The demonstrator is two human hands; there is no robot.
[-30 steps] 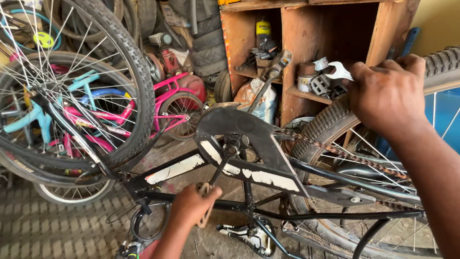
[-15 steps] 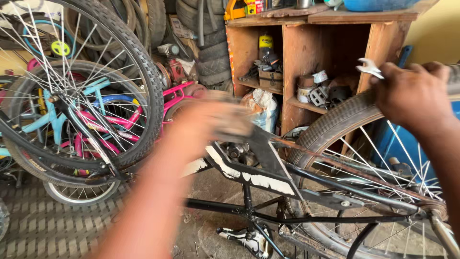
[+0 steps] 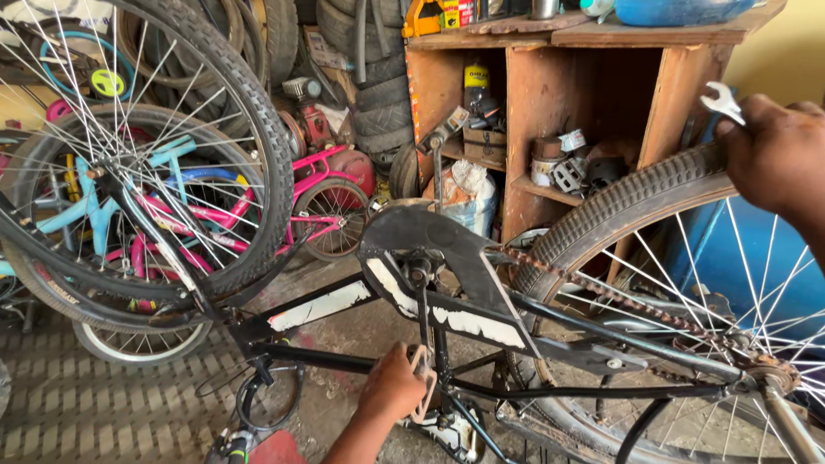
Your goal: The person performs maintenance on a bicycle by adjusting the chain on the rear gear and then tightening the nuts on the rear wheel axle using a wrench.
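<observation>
Bike: your black frame (image 3: 481, 344) stands upside down, its paint chipped to white patches, with a matte black chain guard (image 3: 430, 241) above the crank.
Chain: rusty brown links (image 3: 619, 296) run from the guard to the rear sprocket.
Rear tyre: knobbly black rubber (image 3: 627, 198) over thin steel spokes.
Pedal: a pale, open-framed pedal (image 3: 423, 378) hangs at the bottom of the crank arm, touching your left hand.
Left hand: your left hand (image 3: 391, 387) comes up from below, fingers curled shut around the pedal.
Wrench: a silvery open-ended wrench (image 3: 722, 101) pokes from the top of your right fist.
Right hand: your right hand (image 3: 773, 159) is clenched on the wrench and rests on the rear tyre's top.
Shelf: rough wooden shelf (image 3: 601, 77) behind, crammed with cans and parts.
</observation>
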